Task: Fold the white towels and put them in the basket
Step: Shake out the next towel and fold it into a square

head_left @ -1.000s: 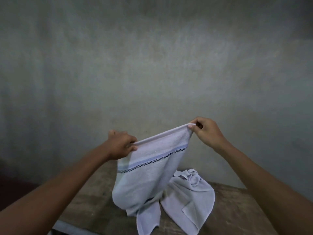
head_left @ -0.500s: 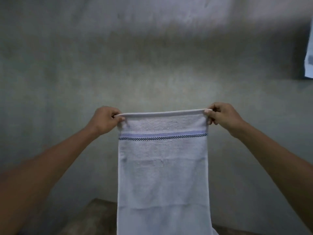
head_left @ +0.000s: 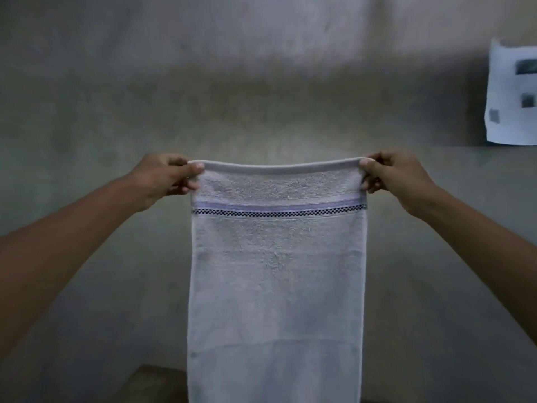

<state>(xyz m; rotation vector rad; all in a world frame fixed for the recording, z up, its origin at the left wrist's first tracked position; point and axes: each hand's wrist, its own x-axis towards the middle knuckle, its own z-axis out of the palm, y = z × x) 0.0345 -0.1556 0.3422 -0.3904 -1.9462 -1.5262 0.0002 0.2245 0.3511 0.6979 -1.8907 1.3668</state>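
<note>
White towel [head_left: 276,271] — below left hand [head_left: 167,178], right hand [head_left: 396,177].

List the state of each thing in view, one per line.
white towel: unfolded, hanging straight from its top corners
left hand: pinches top left corner
right hand: pinches top right corner
paper sheet: on the wall
table: mostly hidden behind towel
</note>
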